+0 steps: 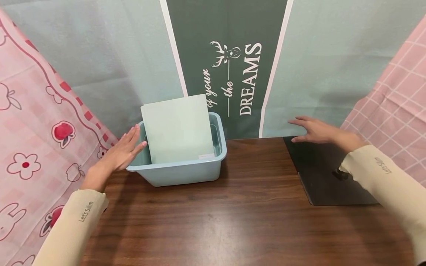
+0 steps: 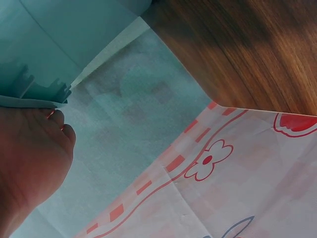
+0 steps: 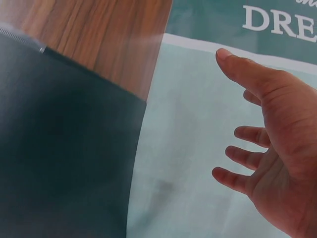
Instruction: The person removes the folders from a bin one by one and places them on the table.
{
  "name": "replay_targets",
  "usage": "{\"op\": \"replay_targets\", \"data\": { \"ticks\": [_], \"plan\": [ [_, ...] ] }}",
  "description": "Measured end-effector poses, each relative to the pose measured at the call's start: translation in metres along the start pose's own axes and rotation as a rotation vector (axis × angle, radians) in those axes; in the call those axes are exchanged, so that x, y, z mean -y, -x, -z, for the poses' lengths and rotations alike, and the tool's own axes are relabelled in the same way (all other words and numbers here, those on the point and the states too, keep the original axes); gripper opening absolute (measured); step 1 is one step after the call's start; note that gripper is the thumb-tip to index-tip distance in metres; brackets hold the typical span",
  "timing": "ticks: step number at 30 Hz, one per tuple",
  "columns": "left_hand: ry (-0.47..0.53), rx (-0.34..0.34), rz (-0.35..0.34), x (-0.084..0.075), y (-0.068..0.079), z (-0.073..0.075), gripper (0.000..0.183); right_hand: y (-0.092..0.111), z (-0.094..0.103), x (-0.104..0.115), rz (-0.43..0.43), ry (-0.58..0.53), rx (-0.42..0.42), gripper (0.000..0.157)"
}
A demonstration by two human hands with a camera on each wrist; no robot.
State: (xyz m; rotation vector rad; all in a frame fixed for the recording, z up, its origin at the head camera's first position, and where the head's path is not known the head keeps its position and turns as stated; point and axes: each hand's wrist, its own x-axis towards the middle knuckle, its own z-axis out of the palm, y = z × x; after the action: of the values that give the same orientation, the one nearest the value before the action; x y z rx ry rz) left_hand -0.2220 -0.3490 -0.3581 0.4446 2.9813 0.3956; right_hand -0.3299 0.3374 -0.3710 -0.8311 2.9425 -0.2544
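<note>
A light blue plastic bin [image 1: 183, 173] stands at the back of the table, left of the middle. Inside it lean flat, pale green square sheets [image 1: 178, 129], with a small white label [image 1: 206, 156] low on the right. My left hand [image 1: 121, 153] is at the bin's left rim, fingers straight and pointing toward the back. In the left wrist view, the left hand [image 2: 37, 153] overlaps the bin's edge. Over the far edge of a flat black sheet [image 1: 319, 177], my right hand [image 1: 316, 131] hovers with fingers spread and nothing in them; the right wrist view shows the palm.
The brown wooden table [image 1: 213, 221] ends at a grey-green cloth backdrop [image 1: 126, 48] with printed lettering. A pink patterned curtain [image 1: 30, 129] closes off the left side, and a pink checked one [image 1: 396, 99] the right.
</note>
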Motion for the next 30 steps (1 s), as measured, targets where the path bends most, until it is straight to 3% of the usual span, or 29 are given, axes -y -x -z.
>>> {"op": "replay_targets", "data": {
  "ticks": [16,30],
  "plan": [
    [0.003,-0.006,-0.001,-0.003,0.001,0.001,0.084,-0.022,0.009,0.025,0.079,-0.033,-0.084,0.088],
    [0.018,-0.004,0.006,-0.003,0.001,0.000,0.083,-0.038,0.020,0.045,0.111,-0.030,-0.095,0.086]
  ]
}}
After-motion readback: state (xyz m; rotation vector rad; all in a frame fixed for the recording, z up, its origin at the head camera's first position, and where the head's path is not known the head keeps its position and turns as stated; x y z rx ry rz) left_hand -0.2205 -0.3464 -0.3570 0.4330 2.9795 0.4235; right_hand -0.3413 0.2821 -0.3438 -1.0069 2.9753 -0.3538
